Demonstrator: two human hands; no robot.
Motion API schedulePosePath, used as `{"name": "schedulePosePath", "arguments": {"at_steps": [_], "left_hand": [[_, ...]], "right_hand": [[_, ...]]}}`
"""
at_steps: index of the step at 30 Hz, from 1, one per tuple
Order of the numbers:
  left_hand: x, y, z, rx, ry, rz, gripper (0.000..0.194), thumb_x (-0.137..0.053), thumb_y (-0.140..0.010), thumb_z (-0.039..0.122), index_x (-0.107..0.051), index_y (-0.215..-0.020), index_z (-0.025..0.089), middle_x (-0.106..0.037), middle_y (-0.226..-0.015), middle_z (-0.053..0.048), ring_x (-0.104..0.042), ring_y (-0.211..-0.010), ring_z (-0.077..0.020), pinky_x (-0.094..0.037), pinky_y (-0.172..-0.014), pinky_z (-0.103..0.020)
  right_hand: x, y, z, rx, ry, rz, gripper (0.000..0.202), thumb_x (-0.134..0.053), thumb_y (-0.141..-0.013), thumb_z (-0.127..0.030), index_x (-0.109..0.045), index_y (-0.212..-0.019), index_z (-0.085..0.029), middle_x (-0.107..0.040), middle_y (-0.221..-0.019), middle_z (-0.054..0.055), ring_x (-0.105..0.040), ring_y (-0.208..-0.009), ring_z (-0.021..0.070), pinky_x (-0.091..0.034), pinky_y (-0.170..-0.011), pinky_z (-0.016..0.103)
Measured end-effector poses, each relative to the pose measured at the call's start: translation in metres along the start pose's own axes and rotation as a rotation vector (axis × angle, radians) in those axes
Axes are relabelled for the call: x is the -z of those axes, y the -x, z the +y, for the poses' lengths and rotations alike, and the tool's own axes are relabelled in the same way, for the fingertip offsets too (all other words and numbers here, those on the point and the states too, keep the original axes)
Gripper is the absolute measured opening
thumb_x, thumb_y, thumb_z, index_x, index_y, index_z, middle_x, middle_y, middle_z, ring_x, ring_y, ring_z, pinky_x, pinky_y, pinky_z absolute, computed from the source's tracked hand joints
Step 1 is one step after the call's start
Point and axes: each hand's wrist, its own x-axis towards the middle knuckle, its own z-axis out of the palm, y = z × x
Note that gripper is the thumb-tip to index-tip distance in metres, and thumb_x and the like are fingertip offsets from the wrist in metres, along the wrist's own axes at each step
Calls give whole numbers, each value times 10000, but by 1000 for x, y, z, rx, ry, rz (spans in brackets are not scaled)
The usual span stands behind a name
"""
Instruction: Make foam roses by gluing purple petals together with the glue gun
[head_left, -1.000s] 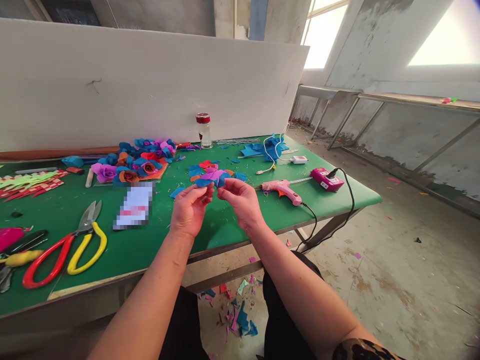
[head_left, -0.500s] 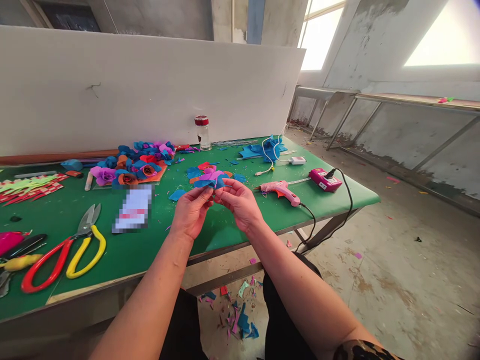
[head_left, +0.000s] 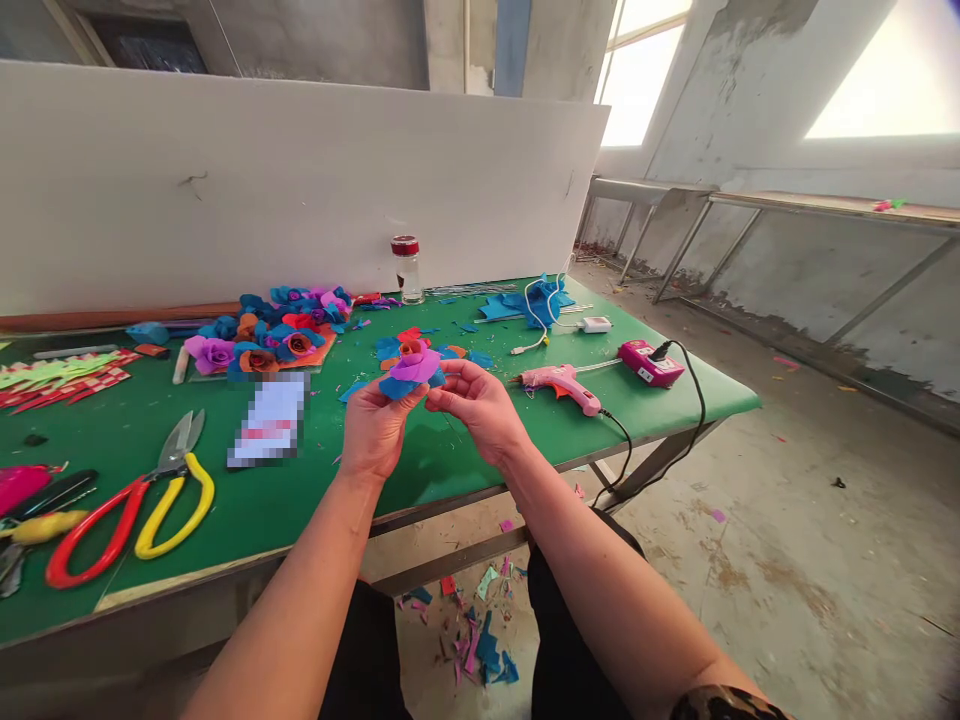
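Observation:
A paper flower [head_left: 415, 366] with an orange centre, purple inner petals and blue outer petals is held just above the green table. My left hand [head_left: 377, 425] is closed on it from below left, thumb against the blue petals. On the other side my right hand [head_left: 480, 408] pinches a blue petal at the flower's right edge. Loose orange, red and blue petals [head_left: 455, 353] lie on the table behind the flower. To the right of my right hand rests a pink glue gun [head_left: 564, 386], its nozzle towards the hand.
Several finished paper flowers [head_left: 270, 330] are piled at the back left. Red-and-yellow-handled scissors [head_left: 142, 500] lie at the front left. A red-lidded jar [head_left: 407, 270] stands by the white board [head_left: 315, 180]. A pink power socket [head_left: 651, 362] with a black cord sits near the table's right edge.
The flower has been tipped upright, so its orange centre and purple petals now face up into view. Both hands stay around it, with the left hand slightly turned.

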Motion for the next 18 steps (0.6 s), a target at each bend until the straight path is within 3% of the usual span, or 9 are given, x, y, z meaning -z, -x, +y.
{"name": "schedulePosePath", "arguments": {"at_steps": [7, 11, 15, 18], "left_hand": [[4, -1, 0, -27, -30, -33, 290, -893, -463, 204, -754, -717, 199, -738, -772, -10, -638, -773, -169, -483, -795, -314], [3, -2, -2, -37, -53, -22, 295, -894, -456, 239, -751, -710, 199, -730, -740, -8, -646, -761, -177, -492, -793, -328], [5, -3, -2, -105, -106, -3, 275, -871, -506, 274, -753, -743, 198, -725, -740, -7, -639, -762, -173, -488, -807, -323], [9, -1, 5, -177, -275, -8, 254, -837, -563, 286, -758, -785, 191, -715, -710, 1, -623, -732, -171, -487, -769, -299]], "right_hand": [[3, -1, 1, -31, -21, -37, 420, -851, -580, -261, -644, -942, -208, -664, -693, -44, -612, -638, 100, -504, -696, 262], [3, -1, 1, -54, -31, -46, 421, -845, -591, -262, -643, -956, -206, -658, -676, -48, -607, -632, 101, -496, -713, 267], [3, 0, 0, -68, 6, -48, 401, -826, -598, -226, -668, -966, -210, -697, -797, -21, -625, -765, 123, -480, -805, 280], [2, 0, -2, -61, 36, -81, 323, -772, -636, -214, -702, -952, -216, -714, -930, 5, -622, -898, 157, -451, -878, 300]]}}
